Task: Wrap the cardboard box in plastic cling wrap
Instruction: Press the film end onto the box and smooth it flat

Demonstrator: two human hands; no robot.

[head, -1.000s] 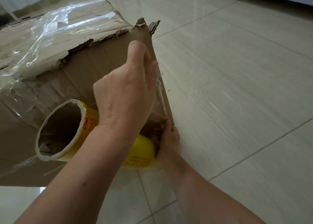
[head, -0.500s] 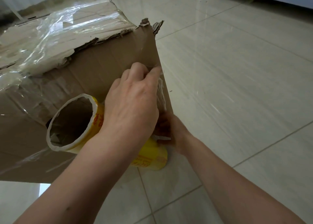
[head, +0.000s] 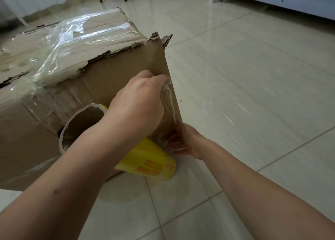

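Partly wrapped cardboard box (head: pixel 108 80) on a tiled floor (head: pixel 253 94). The left hand (head: pixel 137 103) has slid down the box's near corner, fingers curled, pinching a bunched strip of cling wrap (head: pixel 169 101). The right hand (head: pixel 188 141) has risen to grip the strip lower down, above the yellow roll (head: pixel 148 160). The film is likely being anchored at this corner.

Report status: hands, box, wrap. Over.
Left hand pinches cling wrap at near corner of cardboard box. Right hand grips it lower down. Yellow roll tilted beside box, under left forearm. Nothing blocking.
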